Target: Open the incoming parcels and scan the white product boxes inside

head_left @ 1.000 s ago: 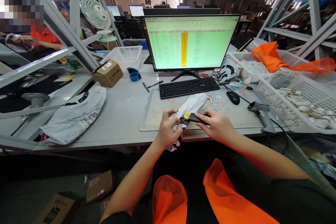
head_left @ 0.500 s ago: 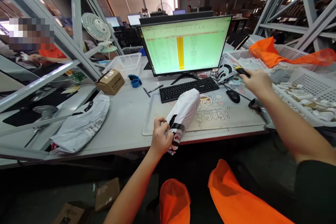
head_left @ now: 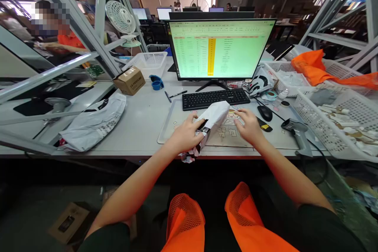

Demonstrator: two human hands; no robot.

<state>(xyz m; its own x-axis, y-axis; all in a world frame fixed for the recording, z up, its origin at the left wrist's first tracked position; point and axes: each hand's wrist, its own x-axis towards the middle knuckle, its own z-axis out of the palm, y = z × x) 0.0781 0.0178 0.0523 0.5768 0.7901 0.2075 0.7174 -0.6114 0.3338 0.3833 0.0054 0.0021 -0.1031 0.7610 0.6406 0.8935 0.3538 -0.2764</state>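
A white plastic mailing bag [head_left: 219, 113] with black print lies slanted over the desk mat, its crumpled end at the desk's front edge. My left hand [head_left: 186, 135] is closed on the near part of the bag, thumb and fingers around its printed side. My right hand [head_left: 249, 126] is over the mat just right of the bag, fingers apart and holding nothing. Beside its wrist lies a black and yellow utility knife [head_left: 264, 125]. A keyboard [head_left: 215, 99] sits behind the bag, and a black mouse [head_left: 265, 113] is beyond the knife.
A monitor [head_left: 221, 49] stands at the back. On the right are a barcode scanner [head_left: 299, 134] and a white basket [head_left: 315, 126] of small items. To the left lie another mailing bag [head_left: 94, 124] and a cardboard box [head_left: 129, 80]. A co-worker in orange [head_left: 69, 39] is beyond the metal frame.
My right hand has put the utility knife down on the mat and come left towards the bag. My left hand still holds the bag, gripping further up. The view has shifted slightly.
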